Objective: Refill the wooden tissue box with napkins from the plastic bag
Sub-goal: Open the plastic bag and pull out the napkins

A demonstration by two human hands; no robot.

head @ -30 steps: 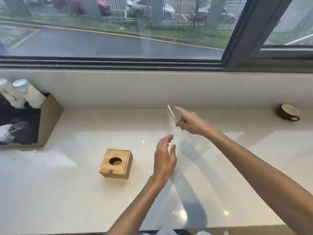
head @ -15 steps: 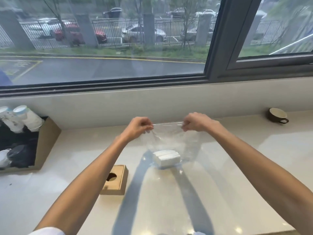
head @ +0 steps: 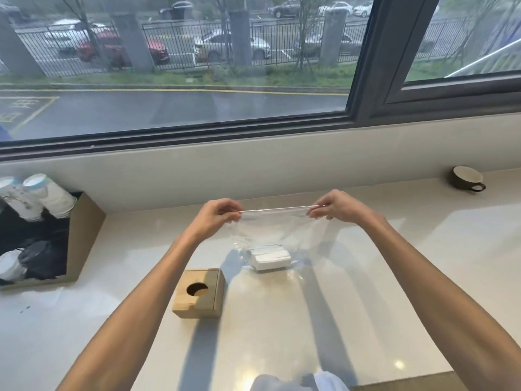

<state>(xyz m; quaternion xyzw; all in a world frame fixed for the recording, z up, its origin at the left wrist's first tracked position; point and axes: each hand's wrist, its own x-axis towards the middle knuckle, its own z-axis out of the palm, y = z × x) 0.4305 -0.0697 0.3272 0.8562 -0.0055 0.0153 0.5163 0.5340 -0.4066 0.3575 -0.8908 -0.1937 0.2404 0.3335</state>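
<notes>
Head camera: left hand (head: pixel 215 214) and right hand (head: pixel 335 207), fingers pinching the plastic bag (head: pixel 277 230) rim taut; napkins (head: pixel 271 257) inside, behind the wooden tissue box (head: pixel 200 292). Best peel the seal apart evenly.

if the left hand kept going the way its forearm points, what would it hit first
Probably the pale wall under the window. The left hand, gripping the plastic bag, points forward over bare counter; depth is uncertain.

Left hand (head: pixel 217 214), right hand (head: pixel 334 206) pinch plastic bag (head: pixel 272 230) top; napkins (head: pixel 271 256) inside.
</notes>
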